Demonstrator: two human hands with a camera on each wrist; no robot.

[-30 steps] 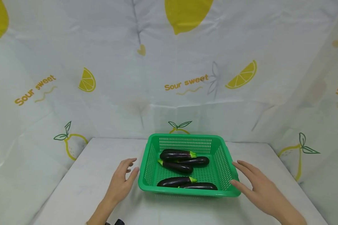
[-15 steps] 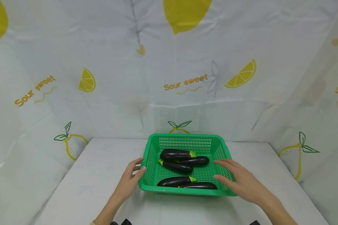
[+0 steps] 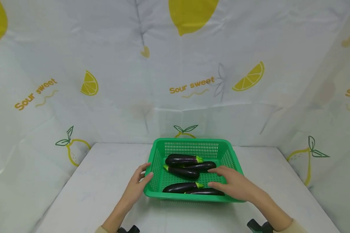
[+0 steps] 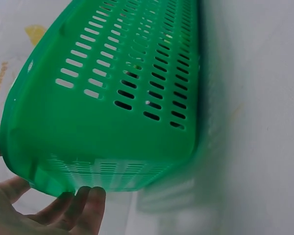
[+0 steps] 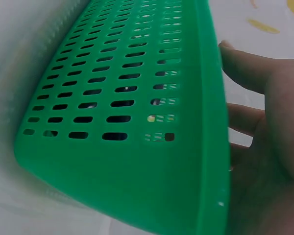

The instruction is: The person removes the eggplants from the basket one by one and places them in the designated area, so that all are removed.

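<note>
Eggplants (image 3: 182,173), dark with green caps: six seen, four clustered toward the back, two near the front wall, all lying inside a green basket (image 3: 192,197), slotted plastic.
Right hand (image 3: 232,183): above the basket's right half, fingers spread wide from the thumb, close to the eggplants.
Left hand (image 3: 135,186): at the left rim, fingers and thumb holding it.
White surface (image 3: 105,184) beneath.
Lemon-printed sheet (image 3: 119,103) behind.

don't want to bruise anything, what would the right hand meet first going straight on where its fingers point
Likely the rightmost back eggplant in the basket; depth is unclear, so the right hand might pass above it.
</note>
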